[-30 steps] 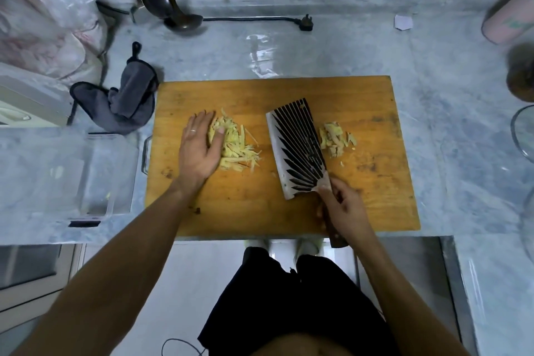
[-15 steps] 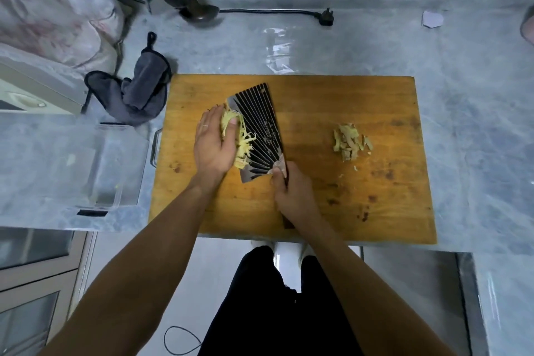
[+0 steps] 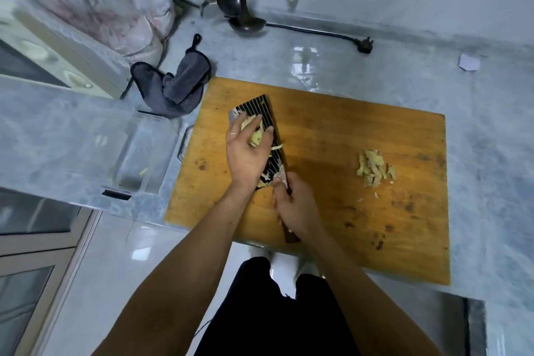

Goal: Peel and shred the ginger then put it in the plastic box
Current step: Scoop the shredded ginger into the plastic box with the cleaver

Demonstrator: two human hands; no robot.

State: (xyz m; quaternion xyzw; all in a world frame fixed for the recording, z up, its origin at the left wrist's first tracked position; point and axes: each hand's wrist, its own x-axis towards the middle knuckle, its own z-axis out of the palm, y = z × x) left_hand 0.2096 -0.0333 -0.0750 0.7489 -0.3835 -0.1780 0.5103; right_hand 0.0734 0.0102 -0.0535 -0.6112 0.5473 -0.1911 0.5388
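From the head camera I look down on a wooden cutting board [image 3: 332,153] that lies on a grey marble counter [image 3: 476,124]. My right hand [image 3: 291,205] is wrapped around the handle of a cleaver [image 3: 268,124], and its ribbed dark blade lies nearly flat over the left part of the board. My left hand [image 3: 245,150] presses a bunch of shredded ginger [image 3: 256,136] against the blade, with the fingers curved over the shreds; some thin strips stick out under the palm. A small pile of ginger peels [image 3: 374,167] lies on the right part of the board, well apart from the cleaver. The clear plastic box [image 3: 144,153] stands on the counter just beside the left edge of the board; I can see only a few small bits inside it. A grey cloth [image 3: 179,87] lies behind the box, near the board's far left corner.
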